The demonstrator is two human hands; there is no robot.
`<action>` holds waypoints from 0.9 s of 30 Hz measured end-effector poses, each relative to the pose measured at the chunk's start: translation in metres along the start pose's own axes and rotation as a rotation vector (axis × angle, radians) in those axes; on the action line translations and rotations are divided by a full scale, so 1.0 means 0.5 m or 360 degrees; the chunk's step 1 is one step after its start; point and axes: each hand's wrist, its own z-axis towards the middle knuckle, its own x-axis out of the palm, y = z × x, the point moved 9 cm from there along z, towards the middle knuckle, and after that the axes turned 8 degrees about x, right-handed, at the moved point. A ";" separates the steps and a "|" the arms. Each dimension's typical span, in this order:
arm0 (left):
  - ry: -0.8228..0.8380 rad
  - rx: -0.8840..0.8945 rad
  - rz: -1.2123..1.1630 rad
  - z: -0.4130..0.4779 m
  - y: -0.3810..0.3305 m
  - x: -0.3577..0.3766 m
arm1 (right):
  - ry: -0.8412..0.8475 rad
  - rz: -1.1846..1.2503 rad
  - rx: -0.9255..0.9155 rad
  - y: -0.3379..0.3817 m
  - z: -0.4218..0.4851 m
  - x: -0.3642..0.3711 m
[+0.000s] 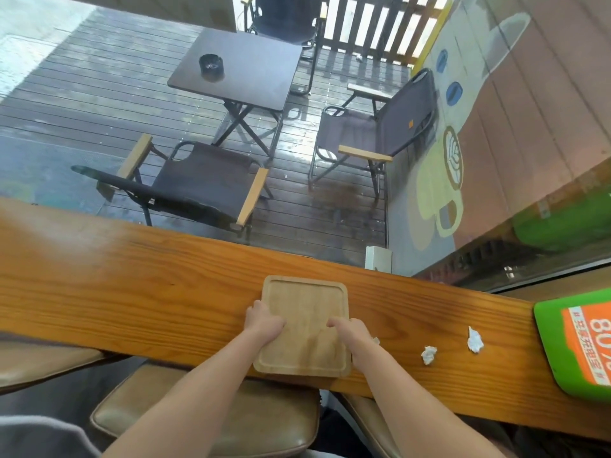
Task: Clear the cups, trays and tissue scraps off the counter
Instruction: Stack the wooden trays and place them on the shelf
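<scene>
A square pale wooden tray (305, 305) lies on the long wooden counter (132, 285), its near edge reaching the counter's front edge. My left hand (263, 320) grips the tray's left side. My right hand (350, 330) grips its right side, thumb on the tray's surface. Two crumpled white tissue scraps lie on the counter to the right: one tissue scrap (428, 354) nearer the tray, another tissue scrap (475, 339) farther right. A small bit of white tissue (376, 340) peeks out beside my right hand. No cups are in view.
A green and orange sign (575, 338) rests on the counter's right end. A brown cushioned stool (211, 414) stands below the counter in front of me. Beyond the window are a dark folding table (241, 67), folding chairs and wet decking.
</scene>
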 end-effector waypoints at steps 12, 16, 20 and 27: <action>-0.0011 -0.0056 0.0228 -0.010 0.006 0.013 | 0.0066 0.0013 0.0007 -0.008 0.015 0.023; 0.0077 -0.0015 0.0099 -0.003 0.007 0.017 | 0.0073 0.0058 -0.0014 -0.005 0.013 0.023; 0.0131 0.0011 0.0105 -0.006 0.004 0.020 | 0.0107 0.0063 -0.0059 -0.011 0.017 0.025; 0.0128 0.0019 0.0047 -0.008 0.014 0.016 | 0.0155 0.0075 -0.0091 -0.020 0.016 0.023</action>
